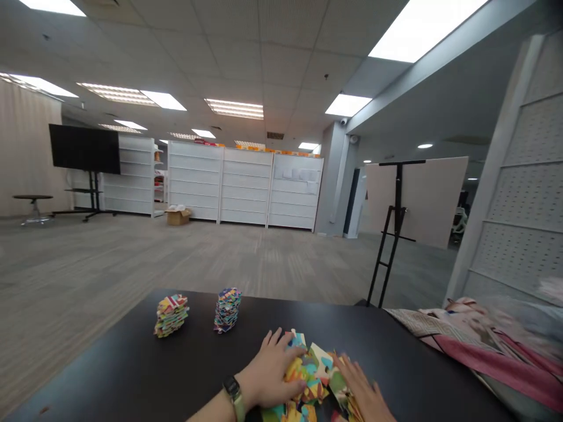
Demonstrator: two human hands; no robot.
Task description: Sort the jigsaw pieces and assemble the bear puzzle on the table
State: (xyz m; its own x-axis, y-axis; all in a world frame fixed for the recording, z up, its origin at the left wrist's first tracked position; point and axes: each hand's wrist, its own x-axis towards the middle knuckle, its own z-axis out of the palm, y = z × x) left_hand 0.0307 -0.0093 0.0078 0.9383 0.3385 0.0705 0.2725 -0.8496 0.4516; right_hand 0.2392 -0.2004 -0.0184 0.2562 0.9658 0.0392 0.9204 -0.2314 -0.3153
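On the dark table lies a loose pile of colourful puzzle-like pieces (310, 369), mostly yellow, orange, teal and green. My left hand (275, 369), with a watch at the wrist, rests against the left side of this pile, fingers spread. Along the pile's right side lies my right hand (363, 390), its fingers stretched out and touching the pieces. Some pieces are hidden under both hands. Farther back on the left stand two stacks of similar pieces: a yellow and red one (171, 316) and a blue and multicoloured one (227, 310).
A dark table (132, 363) spans the foreground. Pink and patterned cloth (492, 346) lies at its right edge. Beyond stand a black easel (391, 234), white shelves (246, 187), a cardboard box (178, 217) and a screen on a stand (85, 149).
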